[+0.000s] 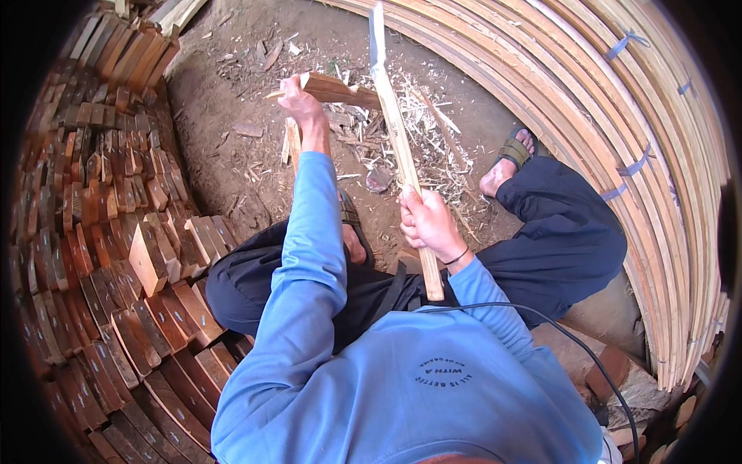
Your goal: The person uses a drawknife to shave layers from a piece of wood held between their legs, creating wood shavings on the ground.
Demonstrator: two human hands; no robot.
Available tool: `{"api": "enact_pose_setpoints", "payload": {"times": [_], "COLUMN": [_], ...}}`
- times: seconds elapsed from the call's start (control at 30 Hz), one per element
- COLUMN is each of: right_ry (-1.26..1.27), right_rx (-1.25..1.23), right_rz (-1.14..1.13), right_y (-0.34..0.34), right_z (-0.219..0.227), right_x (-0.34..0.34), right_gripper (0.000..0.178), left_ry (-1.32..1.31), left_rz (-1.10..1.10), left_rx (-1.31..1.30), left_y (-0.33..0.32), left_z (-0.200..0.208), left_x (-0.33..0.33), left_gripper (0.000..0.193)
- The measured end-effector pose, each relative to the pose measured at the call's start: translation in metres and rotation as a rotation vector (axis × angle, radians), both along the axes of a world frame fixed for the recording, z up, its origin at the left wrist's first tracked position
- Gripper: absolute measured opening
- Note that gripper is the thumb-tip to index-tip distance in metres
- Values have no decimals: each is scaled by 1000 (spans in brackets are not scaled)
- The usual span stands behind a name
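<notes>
My left hand [303,108] is stretched forward, closed on one end of a rough brown piece of wood [340,91]. That piece slants low above wood chips [425,127] on the ground. In front of my body, my right hand [434,223] wraps around the lower part of a long pale wooden handle [400,147]. A narrow metal blade [376,39] tops this chopping tool, pointing away from me. The handle crosses in front of the wood's right end; whether they touch I cannot tell.
Stacked short wooden blocks [100,263] rise along my left. Long curved wooden strips [610,108], tied with bluish bands, bend around the right. My sandalled feet rest on bare dirt [224,131] beside chips. A black cable [572,332] runs over my right arm.
</notes>
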State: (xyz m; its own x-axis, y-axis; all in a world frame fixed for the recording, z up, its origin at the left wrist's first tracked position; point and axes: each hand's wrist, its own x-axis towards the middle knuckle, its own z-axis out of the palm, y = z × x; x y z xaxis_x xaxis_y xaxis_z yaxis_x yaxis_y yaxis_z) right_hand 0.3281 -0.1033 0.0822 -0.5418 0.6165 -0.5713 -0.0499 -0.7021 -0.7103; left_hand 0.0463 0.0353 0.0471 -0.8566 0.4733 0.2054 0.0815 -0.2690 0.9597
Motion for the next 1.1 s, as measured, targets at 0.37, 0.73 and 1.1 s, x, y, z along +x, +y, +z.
{"api": "enact_pose_setpoints", "payload": {"times": [0.37,0.73,1.1], "right_ry": [-706,-752,-706], "right_rx": [789,879,767], "right_rz": [68,256,177], "right_y": [-4,-29,-15], "right_z": [25,-43,-9], "right_x": [-19,-12,-18], "right_gripper": [26,44,33], "left_ry": [-21,-70,59], "left_rz": [-5,4,45], "left_rx": [-34,6,6], "left_y": [-7,0,2], "left_z": [-2,6,-8], "left_x": [-7,5,-8], "left_gripper": [24,20,20]}}
